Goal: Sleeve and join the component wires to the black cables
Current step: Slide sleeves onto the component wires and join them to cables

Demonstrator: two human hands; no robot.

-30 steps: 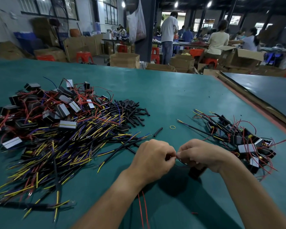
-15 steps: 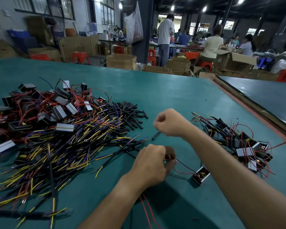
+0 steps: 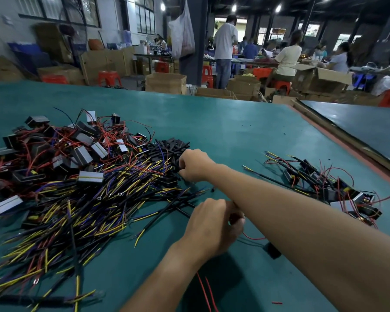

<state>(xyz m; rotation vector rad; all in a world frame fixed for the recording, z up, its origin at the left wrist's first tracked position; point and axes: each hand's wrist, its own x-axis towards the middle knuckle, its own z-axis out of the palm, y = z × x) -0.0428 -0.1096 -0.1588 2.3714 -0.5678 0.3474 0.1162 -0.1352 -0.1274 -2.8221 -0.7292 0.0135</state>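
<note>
Forearms crossed, your right hand (image 3: 195, 164) reaches over to the pile of black sleeves (image 3: 173, 143), fingers curled down on it (whether one is pinched cannot be told), while your left hand (image 3: 212, 224), nearer you, pinches the red component wire (image 3: 253, 239) beside the black cables (image 3: 164, 211).

L hand (image 3: 212, 226) low centre, back up, fingers curled, thumb & forefinger pinching thin red wire (image 3: 253, 238), R forearm (image 3: 279, 199) crossing just over it, R hand (image 3: 195, 165) reached fwd-left, knuckles up, fingers curled down, fingertips hidden
</note>
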